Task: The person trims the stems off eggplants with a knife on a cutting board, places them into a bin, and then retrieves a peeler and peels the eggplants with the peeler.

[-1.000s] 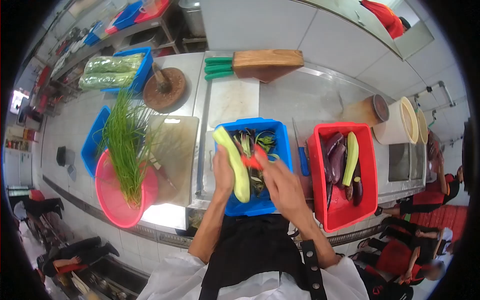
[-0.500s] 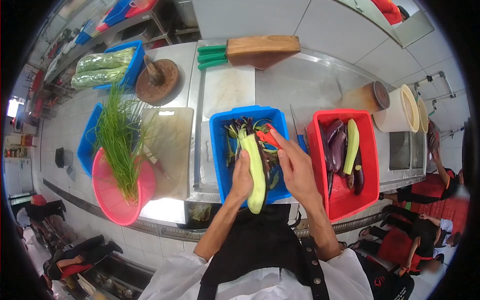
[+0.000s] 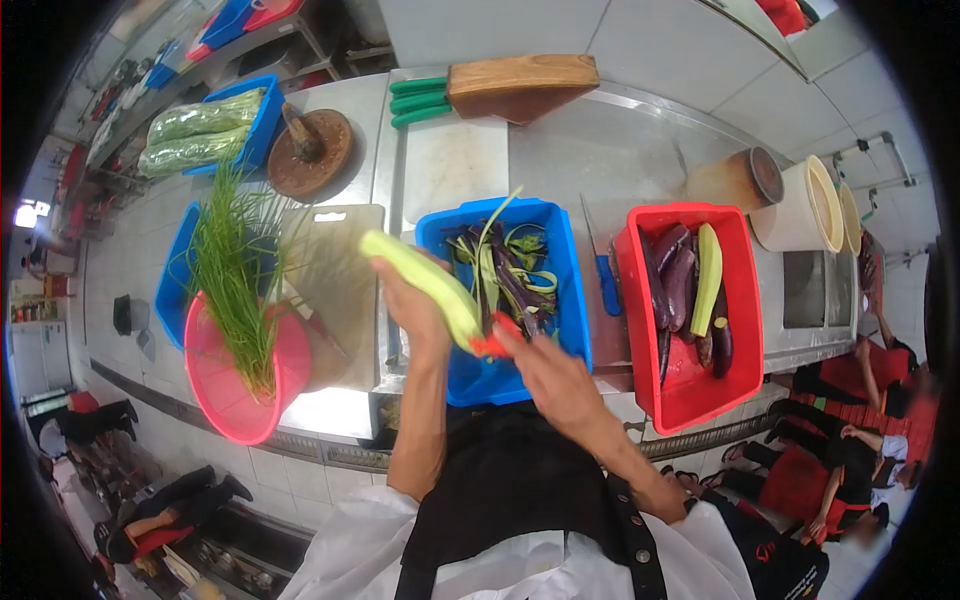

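Note:
My left hand is wrapped round a pale green, peeled eggplant, which slants down to the right over the left side of a blue bin. In my right hand is a red peeler, held against the eggplant's lower right end. Dark and pale peelings lie in the blue bin, one long strip reaching over its far rim. To the right, a red bin holds several purple eggplants and one peeled eggplant.
A blue-handled knife lies between the bins. On the left are a cutting board, a pink basket of long green stalks, and a stone mortar. A knife block stands behind. Other people are in the background.
The eggplant has swung left and tilted in my left hand, and its dark strip of skin is no longer seen. My right hand has moved down and left with the peeler.

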